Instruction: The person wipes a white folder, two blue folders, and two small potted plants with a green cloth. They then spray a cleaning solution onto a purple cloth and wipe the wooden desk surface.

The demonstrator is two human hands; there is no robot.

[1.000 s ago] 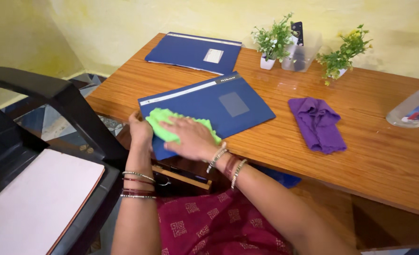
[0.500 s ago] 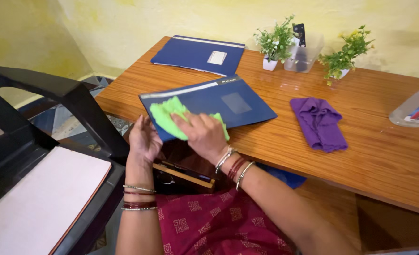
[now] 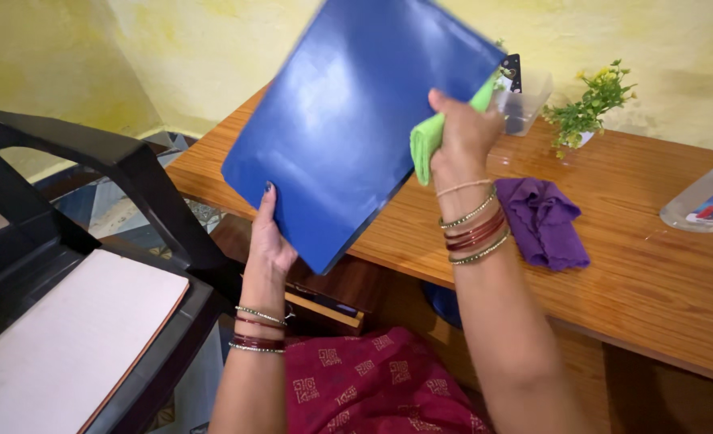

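Note:
A large blue folder (image 3: 356, 120) is lifted up off the wooden table (image 3: 662, 273) and tilted, its plain back facing me. My left hand (image 3: 270, 237) supports its lower left edge. My right hand (image 3: 463, 133) grips the folder's right edge together with a green cloth (image 3: 430, 137), which is pinched against the folder. Bangles sit on both wrists.
A purple cloth (image 3: 543, 221) lies crumpled on the table right of my right arm. A small potted plant (image 3: 594, 108) and a clear container (image 3: 525, 100) stand at the back by the wall. A plastic bottle (image 3: 706, 201) lies at the far right. A black chair with a pale board (image 3: 67, 345) stands at my left.
The blue folder was lying flat on the table under the green cloth and both hands; now it is raised and turned over in the air, held by both hands.

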